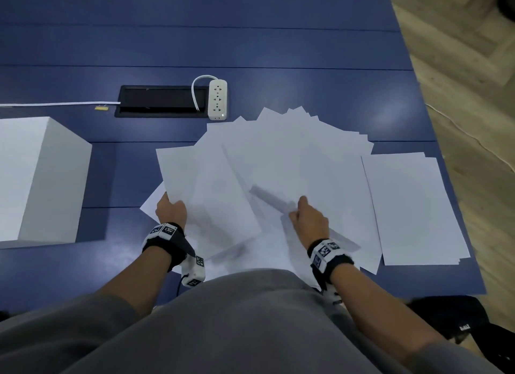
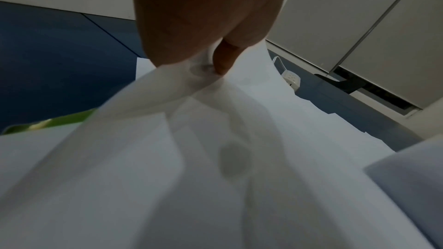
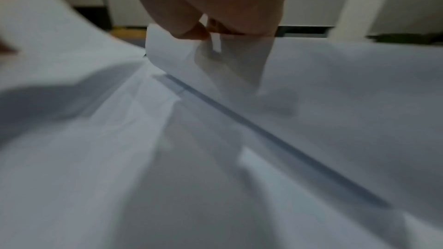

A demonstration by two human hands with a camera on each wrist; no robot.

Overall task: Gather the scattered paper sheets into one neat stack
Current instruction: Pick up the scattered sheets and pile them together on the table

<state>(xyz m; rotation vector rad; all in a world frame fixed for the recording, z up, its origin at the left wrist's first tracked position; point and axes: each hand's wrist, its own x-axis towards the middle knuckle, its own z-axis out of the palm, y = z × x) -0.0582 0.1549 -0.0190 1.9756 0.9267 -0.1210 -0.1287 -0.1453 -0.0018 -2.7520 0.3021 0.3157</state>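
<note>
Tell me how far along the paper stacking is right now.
Done: one roughly squared pile lies at the table's right edge, its edges slightly offset. In hand: the left hand grips a sheet at the fan's left side, and the right hand pinches a lifted sheet's edge. Left: the big fan of overlapping sheets is still spread and must be squared and merged with the right pile.

White paper sheets (image 1: 278, 161), blue table (image 1: 195, 39)
</note>
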